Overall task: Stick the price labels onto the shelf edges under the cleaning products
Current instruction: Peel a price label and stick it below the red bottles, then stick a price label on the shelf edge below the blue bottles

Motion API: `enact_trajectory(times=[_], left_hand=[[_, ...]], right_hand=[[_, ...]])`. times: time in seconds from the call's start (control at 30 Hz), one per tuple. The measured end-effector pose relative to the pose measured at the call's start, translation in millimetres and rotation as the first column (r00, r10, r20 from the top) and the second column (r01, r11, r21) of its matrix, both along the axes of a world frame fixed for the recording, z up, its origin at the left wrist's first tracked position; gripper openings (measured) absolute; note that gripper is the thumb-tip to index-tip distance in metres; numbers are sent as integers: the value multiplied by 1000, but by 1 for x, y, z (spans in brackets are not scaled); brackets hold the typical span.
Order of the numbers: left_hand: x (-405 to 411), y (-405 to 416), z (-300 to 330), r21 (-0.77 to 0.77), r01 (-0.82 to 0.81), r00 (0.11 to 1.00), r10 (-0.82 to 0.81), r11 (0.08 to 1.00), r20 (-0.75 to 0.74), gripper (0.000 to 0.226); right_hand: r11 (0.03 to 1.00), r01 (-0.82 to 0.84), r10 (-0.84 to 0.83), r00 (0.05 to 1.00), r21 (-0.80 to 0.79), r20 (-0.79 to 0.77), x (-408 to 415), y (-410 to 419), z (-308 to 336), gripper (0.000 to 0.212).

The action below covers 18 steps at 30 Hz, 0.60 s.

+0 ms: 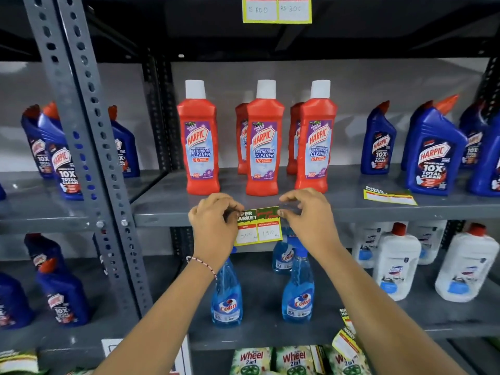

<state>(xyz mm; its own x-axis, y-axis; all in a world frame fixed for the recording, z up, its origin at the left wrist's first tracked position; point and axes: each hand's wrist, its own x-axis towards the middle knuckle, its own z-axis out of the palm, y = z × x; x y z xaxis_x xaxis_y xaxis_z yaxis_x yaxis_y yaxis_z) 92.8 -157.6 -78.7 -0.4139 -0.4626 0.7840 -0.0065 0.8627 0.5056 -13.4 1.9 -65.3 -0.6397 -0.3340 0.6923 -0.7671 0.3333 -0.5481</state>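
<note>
A yellow price label (259, 229) with a green "SUPER MARKET" header hangs against the grey shelf edge (162, 219), right below the red Harpic bathroom cleaner bottles (262, 139). My left hand (213, 220) pinches the label's top left corner. My right hand (305, 212) presses its top right corner with thumb and fingertips. The label's lower half, with two handwritten prices, hangs free below the edge.
A second price label (389, 196) lies flat on the shelf near the blue Harpic bottles (433, 152). Another label (277, 9) is stuck on the shelf edge above. Blue Colin spray bottles (297, 293) and white bottles (397, 261) stand below. More labels (347, 336) lie at the lower right.
</note>
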Motion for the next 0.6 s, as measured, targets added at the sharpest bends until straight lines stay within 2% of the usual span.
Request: enact_trajectory(times=[0.1, 0.2, 0.27, 0.33, 0.4, 0.47, 0.53, 0.6], left_hand=[[-8, 18, 9, 10, 160, 985, -159, 987, -60, 38], [-33, 48, 24, 123, 316, 948, -319, 941, 4, 34], [-65, 71, 32, 231, 450, 875, -478, 862, 80, 28], [-102, 95, 39, 328, 528, 795, -591, 784, 134, 23], [-139, 120, 45, 384, 513, 749, -619, 768, 236, 27], [-178, 143, 50, 376, 457, 741, -579, 806, 341, 37], [-213, 162, 53, 386, 398, 735, -541, 832, 408, 48], [-242, 175, 55, 421, 351, 733, -526, 836, 433, 54]], right_hand=[[999, 8, -6, 999, -42, 40, -14, 23, 3, 27], [988, 124, -122, 992, -92, 29, -42, 60, 12, 22], [965, 246, -245, 969, -90, 29, -68, 90, 18, 20], [917, 398, -398, 914, 11, 76, -95, 122, 24, 21], [857, 474, -506, 849, 203, 152, -117, 149, 29, 35], [836, 433, -522, 818, 337, 243, -131, 167, 33, 51], [851, 387, -493, 821, 355, 287, -139, 178, 33, 57], [853, 368, -473, 845, 371, 250, -143, 182, 31, 53]])
